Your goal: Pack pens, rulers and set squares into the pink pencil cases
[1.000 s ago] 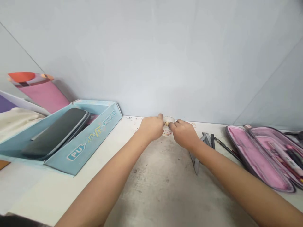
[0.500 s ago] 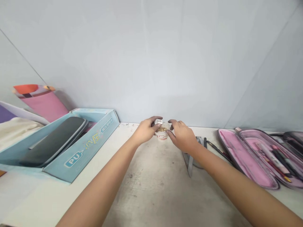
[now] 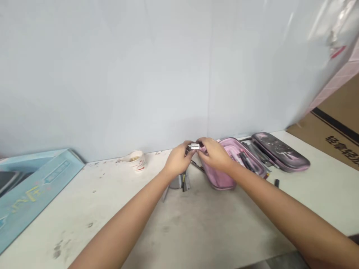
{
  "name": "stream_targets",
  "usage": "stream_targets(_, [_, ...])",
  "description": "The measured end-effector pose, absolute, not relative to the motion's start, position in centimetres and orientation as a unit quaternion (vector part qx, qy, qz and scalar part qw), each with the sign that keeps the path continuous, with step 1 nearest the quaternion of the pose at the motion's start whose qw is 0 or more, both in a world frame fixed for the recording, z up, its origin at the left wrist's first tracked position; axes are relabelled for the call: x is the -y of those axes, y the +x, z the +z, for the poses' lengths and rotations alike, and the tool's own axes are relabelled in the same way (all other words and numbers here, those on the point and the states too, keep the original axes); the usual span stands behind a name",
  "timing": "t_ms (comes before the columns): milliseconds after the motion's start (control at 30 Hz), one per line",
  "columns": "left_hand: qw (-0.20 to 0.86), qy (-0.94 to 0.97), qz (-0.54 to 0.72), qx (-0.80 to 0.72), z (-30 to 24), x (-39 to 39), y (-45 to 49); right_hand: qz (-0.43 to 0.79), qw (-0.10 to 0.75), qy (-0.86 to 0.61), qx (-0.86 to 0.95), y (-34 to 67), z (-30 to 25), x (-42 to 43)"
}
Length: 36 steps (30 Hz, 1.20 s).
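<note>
A small white pencil sharpener with a metal blade on its face is held up in front of me, above the table. My left hand pinches it from the left between thumb and fingers. From the other side, the thumb and fingertips of my right hand close on it too. Below and behind my hands lie grey rulers and a pen with a yellow mark. A paper cup with red print and tan bits inside stands to the left, apart from both hands.
An open pink pencil case with pens lies right of my hands, partly behind my right arm. Beyond it sits a dark, pink-edged case. A black cap lies nearby. The light-blue box is far left; a cardboard box stands right.
My view has turned right. Both hands have moved from the cup to beside the pink case. The sharpener, earlier in my left hand over the cup, is now between both hands.
</note>
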<state>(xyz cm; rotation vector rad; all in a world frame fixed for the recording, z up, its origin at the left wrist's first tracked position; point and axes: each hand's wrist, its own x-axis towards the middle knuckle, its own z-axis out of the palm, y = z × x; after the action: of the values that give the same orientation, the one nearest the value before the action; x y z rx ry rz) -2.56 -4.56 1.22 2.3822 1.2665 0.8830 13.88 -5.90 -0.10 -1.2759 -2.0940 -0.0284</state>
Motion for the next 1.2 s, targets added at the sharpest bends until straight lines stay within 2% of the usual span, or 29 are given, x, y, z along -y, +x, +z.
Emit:
stream_targets(100, [0.047, 0.847, 0.301, -0.437, 0.3, 3.0, 3.5, -0.065, 0.304, -0.537, 0.784, 19.2, -0.3, 5.1])
stream_targets(300, [-0.069, 0.859, 0.239, -0.448, -1.6, -1.2, 11.5, -0.161, 0.198, -0.580, 0.774, 26.2, -1.0, 2.1])
stream_targets(400, [-0.061, 0.861, 0.196, -0.466, -3.2, -3.1, 13.4, -0.163, 0.146, -0.589, 0.778, 27.5, -1.9, 0.3])
stream_targets(600, [0.057, 0.873, 0.086, -0.477, -2.8, -5.6, 13.3, -0.109, 0.059, -0.615, 0.778, 28.5, -2.1, -1.7])
stream_targets(733, [0.172, 0.899, 0.071, -0.395, 2.1, -5.6, 9.9, -0.071, 0.086, -0.609, 0.785, 28.0, 1.1, -1.3])
stream_targets(867, [0.093, 0.833, 0.262, -0.478, 5.6, -3.5, 5.4, -0.085, 0.199, -0.570, 0.793, 24.3, 3.6, 1.0])
stream_targets(933, [0.048, 0.811, 0.286, -0.507, 5.2, -1.8, 3.2, -0.097, 0.223, -0.541, 0.805, 21.3, 3.2, 2.7])
stream_targets(1200, [0.000, 0.825, 0.147, -0.546, -2.2, 5.3, -2.5, -0.139, 0.097, -0.434, 0.885, 11.9, -2.5, 6.9])
